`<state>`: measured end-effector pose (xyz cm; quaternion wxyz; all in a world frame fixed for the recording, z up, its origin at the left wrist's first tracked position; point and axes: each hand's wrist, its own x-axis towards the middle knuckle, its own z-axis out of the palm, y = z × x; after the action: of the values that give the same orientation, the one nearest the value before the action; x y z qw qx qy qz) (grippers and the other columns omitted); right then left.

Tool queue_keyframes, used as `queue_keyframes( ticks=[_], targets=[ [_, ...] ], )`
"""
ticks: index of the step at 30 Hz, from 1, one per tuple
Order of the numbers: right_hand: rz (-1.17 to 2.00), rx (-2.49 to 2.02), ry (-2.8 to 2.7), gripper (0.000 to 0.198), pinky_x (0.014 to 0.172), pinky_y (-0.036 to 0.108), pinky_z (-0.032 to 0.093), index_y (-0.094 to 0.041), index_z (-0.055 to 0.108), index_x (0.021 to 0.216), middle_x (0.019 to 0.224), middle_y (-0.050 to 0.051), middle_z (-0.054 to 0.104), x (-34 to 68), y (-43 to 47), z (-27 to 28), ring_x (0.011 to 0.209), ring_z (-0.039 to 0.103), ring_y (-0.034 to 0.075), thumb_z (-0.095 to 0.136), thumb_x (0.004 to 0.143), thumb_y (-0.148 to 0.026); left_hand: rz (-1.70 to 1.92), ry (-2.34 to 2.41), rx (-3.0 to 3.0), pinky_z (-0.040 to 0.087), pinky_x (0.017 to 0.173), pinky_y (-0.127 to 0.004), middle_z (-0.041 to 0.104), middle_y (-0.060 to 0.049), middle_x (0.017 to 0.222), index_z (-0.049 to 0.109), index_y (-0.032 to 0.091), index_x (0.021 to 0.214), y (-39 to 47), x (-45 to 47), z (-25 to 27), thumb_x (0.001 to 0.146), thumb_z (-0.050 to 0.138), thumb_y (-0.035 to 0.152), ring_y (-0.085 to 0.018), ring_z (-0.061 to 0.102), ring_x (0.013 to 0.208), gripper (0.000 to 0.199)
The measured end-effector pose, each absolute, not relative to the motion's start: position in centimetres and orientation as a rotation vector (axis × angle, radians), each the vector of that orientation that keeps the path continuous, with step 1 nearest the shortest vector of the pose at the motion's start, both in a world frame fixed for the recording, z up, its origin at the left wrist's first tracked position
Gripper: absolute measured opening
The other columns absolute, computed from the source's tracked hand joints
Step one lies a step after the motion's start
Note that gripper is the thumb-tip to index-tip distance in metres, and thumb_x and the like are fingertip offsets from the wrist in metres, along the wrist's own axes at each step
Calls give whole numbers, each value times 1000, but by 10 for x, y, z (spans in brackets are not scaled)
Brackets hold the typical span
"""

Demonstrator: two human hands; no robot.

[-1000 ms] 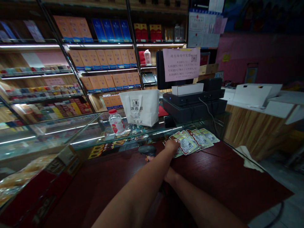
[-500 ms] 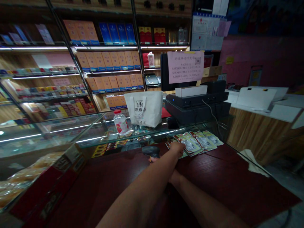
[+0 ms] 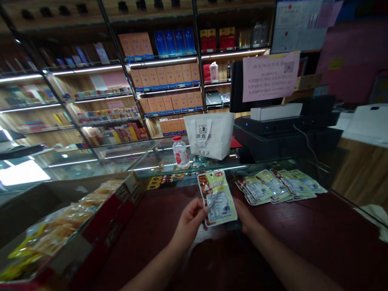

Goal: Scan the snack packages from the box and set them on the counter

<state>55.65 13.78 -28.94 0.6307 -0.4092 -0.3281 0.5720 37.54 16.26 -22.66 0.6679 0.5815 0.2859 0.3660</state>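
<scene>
My left hand (image 3: 192, 220) pinches the lower left edge of a flat snack packet (image 3: 218, 204), which is tilted up above the counter with its yellow, brown and silver printed side in view. Behind the packet's right edge is my right hand (image 3: 244, 214); its fingers are mostly hidden. A dark part of the barcode scanner (image 3: 233, 227) shows under the packet beside that hand, the rest being covered. Several similar packets (image 3: 281, 186) lie overlapping in a row to the right, on the back of the counter.
A dark red counter (image 3: 145, 242) spreads beneath my hands. On the left stands an open carton (image 3: 121, 210) of wrapped food. Beyond, on glass, are a red-capped bottle (image 3: 181, 152) and a white bag (image 3: 209, 137). A cash register (image 3: 273, 133) sits behind the packets.
My left hand has taken a packet from the row and brought it left, in front of the scanner. My arms, crossed before, are now apart. The view has swung left.
</scene>
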Motion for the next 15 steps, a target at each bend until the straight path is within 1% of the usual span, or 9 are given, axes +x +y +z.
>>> queue_keyframes(
  ticks=[2, 3, 5, 7, 9, 10, 12, 14, 15],
  targets=[
    [1350, -934, -706, 52, 70, 41, 59, -17, 71, 94, 85, 11, 77, 556, 137, -288, 80, 74, 30, 63, 83, -66, 842, 672, 1275, 42, 50, -18, 58, 4, 62, 51, 17, 70, 174, 359, -247, 67, 80, 51, -7, 50, 52, 45],
    [1361, -936, -688, 52, 72, 41, 59, -16, 71, 98, 87, 11, 77, 555, 136, -287, 83, 74, 31, 65, 81, -65, 848, 680, 1252, 43, 53, -18, 60, 3, 64, 51, 17, 70, 179, 355, -256, 67, 80, 50, -8, 52, 54, 44],
    [1366, -952, -661, 50, 77, 41, 59, -16, 70, 105, 91, 11, 78, 553, 134, -287, 86, 74, 31, 75, 77, -57, 848, 689, 1211, 46, 60, -19, 64, 1, 70, 52, 16, 70, 185, 351, -269, 67, 81, 48, -9, 56, 61, 43],
    [1357, -978, -648, 51, 79, 42, 59, -15, 68, 108, 92, 11, 78, 551, 132, -287, 85, 74, 31, 83, 70, -46, 827, 677, 1179, 48, 63, -20, 65, 0, 72, 53, 15, 70, 188, 351, -273, 64, 84, 45, -10, 59, 64, 43],
    [1340, -1004, -649, 54, 79, 43, 59, -15, 68, 109, 93, 11, 78, 549, 130, -287, 85, 74, 32, 87, 65, -40, 805, 644, 1129, 49, 63, -21, 67, 0, 75, 53, 16, 72, 188, 351, -270, 62, 87, 39, -11, 61, 64, 43],
    [1331, -1015, -653, 54, 79, 44, 59, -15, 68, 108, 93, 11, 78, 548, 129, -287, 86, 74, 33, 87, 64, -39, 799, 623, 1087, 50, 64, -23, 68, -1, 78, 53, 16, 76, 188, 351, -267, 61, 88, 36, -12, 62, 66, 42],
    [1312, -1036, -664, 55, 79, 45, 59, -15, 68, 108, 96, 12, 78, 547, 127, -285, 88, 74, 34, 87, 63, -39, 791, 595, 1001, 54, 69, -28, 71, -2, 86, 56, 18, 91, 188, 350, -262, 62, 87, 33, -15, 66, 71, 45],
    [1293, -1067, -673, 55, 79, 44, 59, -15, 67, 109, 99, 12, 77, 546, 125, -284, 89, 73, 34, 87, 63, -39, 791, 603, 962, 55, 71, -32, 72, -5, 91, 58, 20, 105, 188, 349, -258, 64, 86, 34, -18, 68, 76, 52],
    [1283, -1086, -678, 56, 79, 44, 58, -15, 67, 110, 99, 12, 77, 545, 124, -283, 89, 73, 34, 87, 63, -39, 799, 619, 969, 55, 71, -32, 73, -6, 92, 60, 19, 106, 188, 348, -257, 65, 85, 36, -19, 69, 77, 51]
  ],
)
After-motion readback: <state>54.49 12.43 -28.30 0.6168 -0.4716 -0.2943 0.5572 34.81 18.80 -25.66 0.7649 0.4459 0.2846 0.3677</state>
